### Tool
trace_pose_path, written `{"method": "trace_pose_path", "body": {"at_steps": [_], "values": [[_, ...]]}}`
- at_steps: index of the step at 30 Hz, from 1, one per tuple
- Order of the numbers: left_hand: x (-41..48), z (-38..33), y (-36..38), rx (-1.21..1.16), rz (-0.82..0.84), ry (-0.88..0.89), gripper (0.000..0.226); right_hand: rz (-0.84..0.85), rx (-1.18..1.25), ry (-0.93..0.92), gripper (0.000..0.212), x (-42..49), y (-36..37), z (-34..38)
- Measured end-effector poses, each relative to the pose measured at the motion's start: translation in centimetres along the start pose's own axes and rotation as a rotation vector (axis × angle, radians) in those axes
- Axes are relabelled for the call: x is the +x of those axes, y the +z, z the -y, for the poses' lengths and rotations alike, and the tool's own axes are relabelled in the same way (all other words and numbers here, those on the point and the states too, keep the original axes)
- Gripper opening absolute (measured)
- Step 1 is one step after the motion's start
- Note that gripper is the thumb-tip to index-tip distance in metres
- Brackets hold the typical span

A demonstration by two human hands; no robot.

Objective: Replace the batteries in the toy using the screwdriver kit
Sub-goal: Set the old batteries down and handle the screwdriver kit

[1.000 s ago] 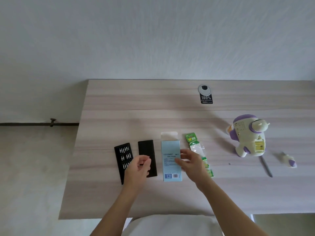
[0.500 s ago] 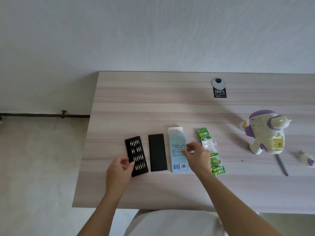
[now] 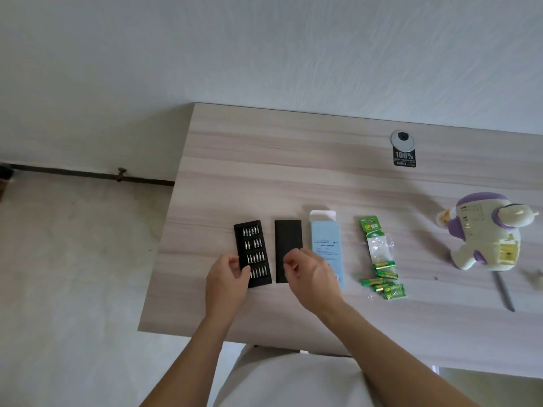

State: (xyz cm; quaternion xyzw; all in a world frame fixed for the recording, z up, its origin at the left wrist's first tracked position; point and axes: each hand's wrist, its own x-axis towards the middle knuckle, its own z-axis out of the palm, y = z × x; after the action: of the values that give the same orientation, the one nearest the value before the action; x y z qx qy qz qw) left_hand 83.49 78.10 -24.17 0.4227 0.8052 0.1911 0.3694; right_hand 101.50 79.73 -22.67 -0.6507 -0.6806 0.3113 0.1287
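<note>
Head-worn view, down onto table point(image 3: 264, 171)

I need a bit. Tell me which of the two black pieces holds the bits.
The left black tray, by the left hand: rows of silver bits sit in it. The black piece to its right is plain, no bits showing.

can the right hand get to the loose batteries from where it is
Probably yes. The right hand is over the black cover; between it and the batteries lies only the flat blue box on the table, nothing tall to block a sideways reach.
</note>
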Motion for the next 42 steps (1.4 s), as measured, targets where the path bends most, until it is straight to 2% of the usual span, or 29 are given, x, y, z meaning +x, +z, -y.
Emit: {"method": "trace_pose_path", "body": {"at_steps": [4, 9, 14, 19, 22, 25, 29, 38, 42], "values": [[-0.1, 0.1, 0.2, -0.032, -0.012, -0.028, 0.026, 0.097, 0.089, 0.083, 0.021, 0.6, 2.4, 2.1], [0.2, 0.4, 0.0, -0.084, -0.002, -0.052, 0.027, 0.146, 0.143, 0.252, 0.022, 1.6, 3.5, 2.9], [0.6, 0.0, -0.5, -0.090, -0.027, -0.042, 0.027, 0.176, 0.230, 0.296, 0.030, 2.0, 3.7, 3.5], [1.4, 0.3, -0.8, -0.069, -0.019, -0.034, 0.030, -0.013, 0.206, 0.347, 0.008, 1.7, 2.9, 2.6], [1.4, 0.2, -0.8, -0.038, -0.019, 0.008, 0.035, -0.037, 0.152, 0.381, 0.010, 1.2, 1.7, 1.5], [0.5, -0.6, -0.9, 0.057, -0.041, 0.117, 0.040, -0.040, 0.144, 0.382, 0.008, 0.5, 0.2, 0.2], [-0.7, -2.7, -0.3, 0.055, -0.025, 0.268, 0.038, -0.048, 0.156, 0.406, 0.010, -1.1, -2.8, -2.9], [-3.2, -9.3, 5.5, 0.168, 0.174, 0.545, 0.030, -0.333, 0.255, 0.505, 0.006, -5.7, -9.7, -10.0], [-5.2, -11.9, 9.1, 0.198, 0.186, 0.573, 0.028, -0.339, 0.294, 0.518, 0.007, -7.8, -11.7, -13.5]]}}
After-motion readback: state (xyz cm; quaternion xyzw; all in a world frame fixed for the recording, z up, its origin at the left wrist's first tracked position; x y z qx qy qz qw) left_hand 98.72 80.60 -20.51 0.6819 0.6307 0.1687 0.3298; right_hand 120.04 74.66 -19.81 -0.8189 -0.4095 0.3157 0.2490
